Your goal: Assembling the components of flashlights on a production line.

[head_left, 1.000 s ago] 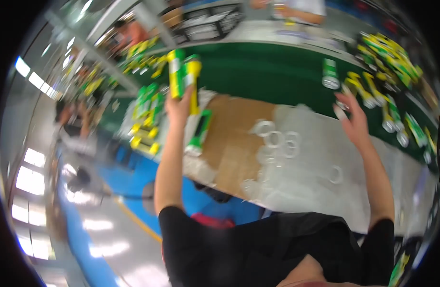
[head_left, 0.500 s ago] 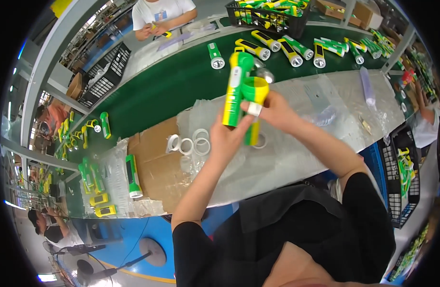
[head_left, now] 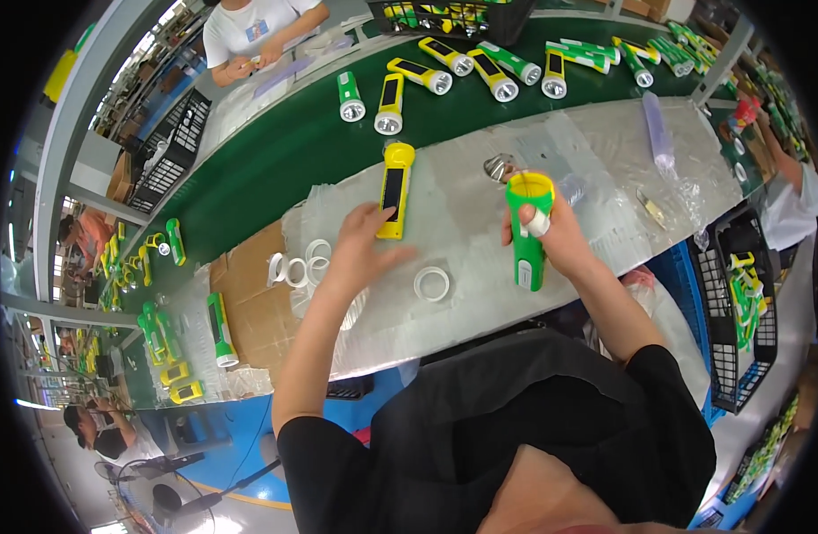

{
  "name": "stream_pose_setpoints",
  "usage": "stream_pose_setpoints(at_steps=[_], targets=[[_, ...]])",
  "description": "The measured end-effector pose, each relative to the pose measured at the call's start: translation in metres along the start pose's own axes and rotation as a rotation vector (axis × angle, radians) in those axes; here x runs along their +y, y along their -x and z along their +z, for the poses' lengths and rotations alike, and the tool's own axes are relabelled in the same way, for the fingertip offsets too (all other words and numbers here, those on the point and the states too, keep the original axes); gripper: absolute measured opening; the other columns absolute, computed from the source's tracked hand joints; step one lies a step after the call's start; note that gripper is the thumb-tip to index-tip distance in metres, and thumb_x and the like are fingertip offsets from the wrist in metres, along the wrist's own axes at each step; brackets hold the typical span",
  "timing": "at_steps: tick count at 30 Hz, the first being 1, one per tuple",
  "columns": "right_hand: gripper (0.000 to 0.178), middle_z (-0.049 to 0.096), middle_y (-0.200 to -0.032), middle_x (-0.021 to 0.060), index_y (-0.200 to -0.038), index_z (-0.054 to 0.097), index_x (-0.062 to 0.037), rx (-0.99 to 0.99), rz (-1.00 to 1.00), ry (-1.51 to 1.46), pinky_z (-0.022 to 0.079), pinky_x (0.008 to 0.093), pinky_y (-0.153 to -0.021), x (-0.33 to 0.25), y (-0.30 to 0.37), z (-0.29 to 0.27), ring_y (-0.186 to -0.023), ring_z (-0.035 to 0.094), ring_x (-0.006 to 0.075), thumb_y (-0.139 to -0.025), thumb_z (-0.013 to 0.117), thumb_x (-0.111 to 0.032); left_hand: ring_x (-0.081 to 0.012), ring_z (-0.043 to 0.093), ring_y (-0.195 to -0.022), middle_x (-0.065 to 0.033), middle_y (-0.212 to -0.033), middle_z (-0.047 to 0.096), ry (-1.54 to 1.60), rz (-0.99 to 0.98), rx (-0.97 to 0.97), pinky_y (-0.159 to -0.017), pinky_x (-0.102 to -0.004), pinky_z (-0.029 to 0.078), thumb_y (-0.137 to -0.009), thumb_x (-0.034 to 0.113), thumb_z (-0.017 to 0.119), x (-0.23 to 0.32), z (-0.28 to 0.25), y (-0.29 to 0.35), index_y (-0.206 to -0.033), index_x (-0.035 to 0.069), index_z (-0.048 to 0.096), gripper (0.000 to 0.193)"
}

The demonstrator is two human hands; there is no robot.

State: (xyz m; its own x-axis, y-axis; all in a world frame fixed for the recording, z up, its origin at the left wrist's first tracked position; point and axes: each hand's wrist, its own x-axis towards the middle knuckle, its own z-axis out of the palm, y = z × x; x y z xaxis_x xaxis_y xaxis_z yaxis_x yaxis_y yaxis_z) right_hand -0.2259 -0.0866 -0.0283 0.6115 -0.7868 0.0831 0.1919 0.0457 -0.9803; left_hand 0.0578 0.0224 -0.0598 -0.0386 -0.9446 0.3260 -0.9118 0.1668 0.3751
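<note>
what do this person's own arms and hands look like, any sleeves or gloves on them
Short black sleeves end above the elbows, leaving the forearms bare. The left hand and right hand are ungloved; a small white wrap covers the right thumb. No watch or bracelet shows.

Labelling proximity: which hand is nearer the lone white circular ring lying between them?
Left: the left hand is just up-left of the white ring in the picture. The right hand is farther off, up-right, holding a yellow-rimmed green cylindrical flashlight body.
</note>
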Motion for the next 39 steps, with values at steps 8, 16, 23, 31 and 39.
stream_pose_setpoints(at_steps=[8, 16, 23, 31, 39], targets=[[0.078, 0.059, -0.084, 0.0097, -0.132, 0.036, -0.0084, -0.3, 0.114, -0.091, 0.051, 0.0327, -0.062, 0.004, 0.016, 0.008, -0.069, 0.061, 0.0191, -0.081, 0.069, -0.057, -0.0198, 0.06, -0.107, -0.014, -0.12, 0.06, 1.427, -0.588, -0.034, -0.093, -0.0327, 0.048, -0.1, 0.039, 0.05, 0.098, 0.025, -0.053, -0.128, -0.002, 0.051, 0.05], [0.058, 0.059, -0.098, 0.0103, -0.136, 0.035, -0.0062, -0.334, 0.185, -0.074, 0.054, 0.0341, -0.071, 0.016, 0.027, 0.016, -0.079, 0.063, 0.019, -0.094, 0.062, -0.035, -0.0159, 0.053, -0.091, -0.0087, -0.103, 0.054, 1.03, -0.238, 0.296, -0.084, -0.0283, 0.043, -0.096, 0.016, 0.047, 0.124, 0.022, -0.03, -0.116, 0.004, 0.055, 0.024], [0.04, 0.058, -0.095, 0.0066, -0.127, 0.045, -0.0061, -0.3, 0.182, -0.144, 0.051, 0.0287, -0.066, 0.026, 0.04, 0.032, -0.074, 0.06, 0.0142, -0.096, 0.06, -0.028, -0.0345, 0.054, -0.107, -0.0155, -0.117, 0.059, 0.555, 0.249, 0.317, -0.095, -0.0409, 0.04, -0.103, 0.035, 0.032, 0.117, 0.041, -0.016, -0.105, 0.003, 0.061, 0.043], [0.041, 0.058, -0.089, 0.009, -0.126, 0.048, -0.0073, -0.149, 0.249, -0.25, 0.048, 0.0285, -0.064, 0.03, 0.036, 0.016, -0.072, 0.06, 0.0169, -0.096, 0.056, -0.035, -0.0346, 0.053, -0.116, -0.0169, -0.126, 0.057, 0.28, -0.012, 0.291, -0.098, -0.0451, 0.04, -0.087, 0.037, 0.065, 0.11, 0.028, 0.004, -0.126, 0.002, 0.056, 0.053], [0.054, 0.056, -0.076, 0.0113, -0.126, 0.046, -0.0075, -0.132, 0.2, -0.28, 0.045, 0.0287, -0.058, 0.03, 0.038, 0.008, -0.061, 0.057, 0.0178, -0.093, 0.056, -0.049, -0.0284, 0.058, -0.099, -0.0131, -0.112, 0.057, 0.336, -0.148, -0.134, -0.082, -0.0379, 0.049, -0.072, 0.022, 0.081, 0.073, 0.028, 0.02, -0.124, 0.011, 0.06, 0.057]])
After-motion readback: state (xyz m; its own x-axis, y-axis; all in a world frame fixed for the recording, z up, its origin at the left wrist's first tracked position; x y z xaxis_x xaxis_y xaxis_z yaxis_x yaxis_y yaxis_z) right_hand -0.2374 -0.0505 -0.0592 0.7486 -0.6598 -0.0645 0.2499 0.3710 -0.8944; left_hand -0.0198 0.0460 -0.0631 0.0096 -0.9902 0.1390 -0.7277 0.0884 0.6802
